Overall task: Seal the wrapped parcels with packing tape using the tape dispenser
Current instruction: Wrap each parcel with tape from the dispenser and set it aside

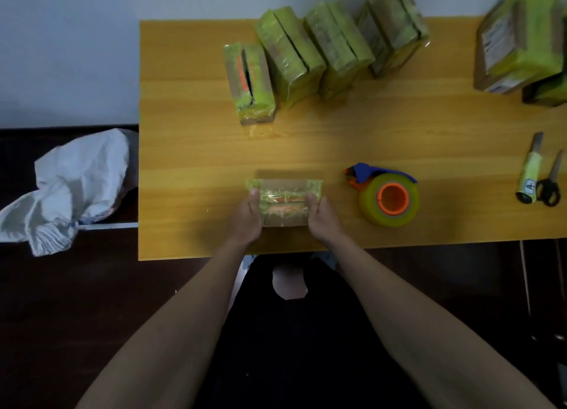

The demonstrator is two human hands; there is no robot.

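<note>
One small parcel point(283, 201) near the front edge of the table point(190, 151), pinched at each end by left hand point(247, 217) and right hand point(322, 217), grip curled round it. Looks taped already, maybe ready to set aside. Next: probably reach for one tape dispenser point(388, 195), just right. Four parcels in a back row point(322, 49), at least two more far right point(518, 43). One knife point(529, 172), one pair of scissors point(550, 183).

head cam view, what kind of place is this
Probably a small parcel-packing station, maybe at home: a wooden table with taped parcels in a row, a tape dispenser, and scissors beside a knife.
</note>
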